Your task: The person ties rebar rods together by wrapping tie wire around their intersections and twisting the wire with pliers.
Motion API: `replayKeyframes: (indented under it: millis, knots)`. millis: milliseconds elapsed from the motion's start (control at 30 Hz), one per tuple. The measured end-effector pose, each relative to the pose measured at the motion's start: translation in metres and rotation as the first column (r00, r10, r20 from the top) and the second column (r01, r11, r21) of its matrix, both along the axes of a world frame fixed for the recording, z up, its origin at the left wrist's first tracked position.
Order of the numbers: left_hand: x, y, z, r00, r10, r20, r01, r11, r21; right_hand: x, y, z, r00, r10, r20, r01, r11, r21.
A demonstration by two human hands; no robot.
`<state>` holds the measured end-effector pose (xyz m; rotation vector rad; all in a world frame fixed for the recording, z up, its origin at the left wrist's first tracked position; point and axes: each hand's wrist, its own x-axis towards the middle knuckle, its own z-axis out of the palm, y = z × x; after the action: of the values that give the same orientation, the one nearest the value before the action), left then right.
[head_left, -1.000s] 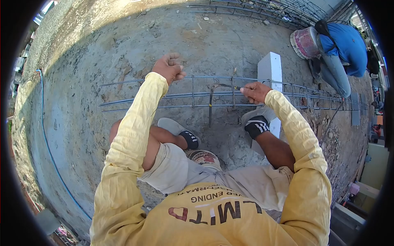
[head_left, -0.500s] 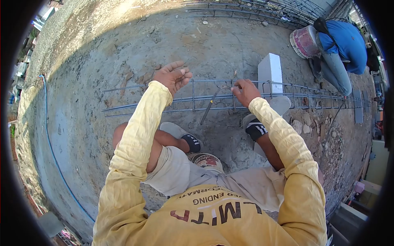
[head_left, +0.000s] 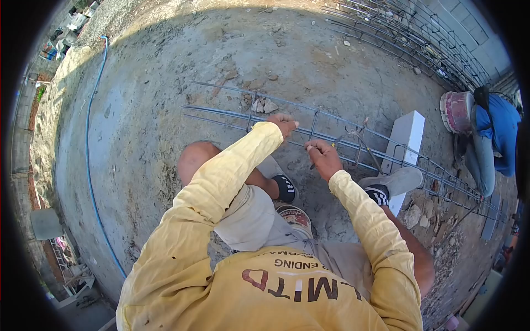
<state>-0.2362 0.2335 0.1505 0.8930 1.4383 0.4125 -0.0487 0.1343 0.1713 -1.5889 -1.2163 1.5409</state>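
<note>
A long rebar cage lies across the ground in front of my legs. Around its lower bars, my left hand is closed, fingers pressed together; what it holds is too small to make out. Just to the right, my right hand pinches at the near bar, and anything between its thumb and finger is too small to tell. Pliers with dark handles rest on the cage beyond my right hand. A white block stands under the cage on the right.
A person in blue sits at the right edge by a pinkish bucket. More rebar cages lie at the upper right. A blue hose runs along the left. A small bucket stands between my legs.
The view has turned, so the cage now slants down to the right. My right hand has let go of the pliers and moved beside my left hand, which has come down to the cage.
</note>
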Motion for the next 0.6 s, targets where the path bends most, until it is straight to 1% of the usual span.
replayKeyframes:
  millis: [33,67,100,167,267,367,400,433,467,500,533,600]
  knots:
    - [-0.012,0.000,0.001,0.985,-0.057,-0.161,0.062,0.998,0.025,0.001,0.001,-0.006,0.998,0.023,0.054,-0.025,0.999,0.028]
    - [-0.033,0.009,-0.030,0.932,-0.116,-0.342,0.161,0.981,0.108,0.002,0.002,-0.013,0.996,0.020,0.081,-0.024,0.998,0.051]
    - [-0.045,0.006,-0.026,0.879,-0.070,-0.471,0.143,0.982,0.122,0.001,0.005,-0.017,0.994,0.016,0.108,-0.024,0.997,0.073]
    - [-0.061,-0.001,-0.020,0.720,0.031,-0.693,0.109,0.981,0.158,0.000,0.006,-0.026,0.986,0.034,0.160,-0.048,0.996,0.081]
    - [-0.078,-0.005,-0.029,0.617,-0.135,-0.775,0.245,0.969,0.026,-0.010,0.011,-0.030,0.963,0.121,0.240,-0.140,0.988,0.065]
    - [-0.073,-0.007,-0.015,0.661,-0.086,-0.745,0.061,0.996,-0.060,-0.019,0.008,-0.027,0.905,0.213,0.369,-0.255,0.964,0.070]
    - [-0.075,-0.004,-0.046,0.627,0.035,-0.778,-0.044,0.999,0.009,-0.024,0.006,-0.019,0.872,0.235,0.429,-0.292,0.954,0.071]
    - [-0.086,0.001,-0.089,0.634,0.067,-0.771,-0.044,0.998,0.051,-0.027,0.005,-0.013,0.834,0.254,0.489,-0.328,0.942,0.070]
    - [-0.104,0.008,-0.133,0.640,0.099,-0.762,-0.044,0.995,0.093,-0.030,0.004,-0.010,0.822,0.274,0.499,-0.347,0.936,0.057]
    - [-0.113,0.011,-0.155,0.646,0.132,-0.752,-0.044,0.990,0.136,-0.032,0.005,-0.007,0.810,0.293,0.508,-0.365,0.930,0.046]
    - [-0.107,0.008,-0.125,0.661,0.077,-0.747,-0.018,0.996,0.087,-0.035,0.005,-0.004,0.798,0.310,0.517,-0.381,0.924,0.035]
    - [-0.095,0.002,-0.069,0.685,-0.038,-0.728,0.042,0.999,-0.013,-0.040,0.007,0.007,0.719,0.345,0.603,-0.434,0.901,0.002]
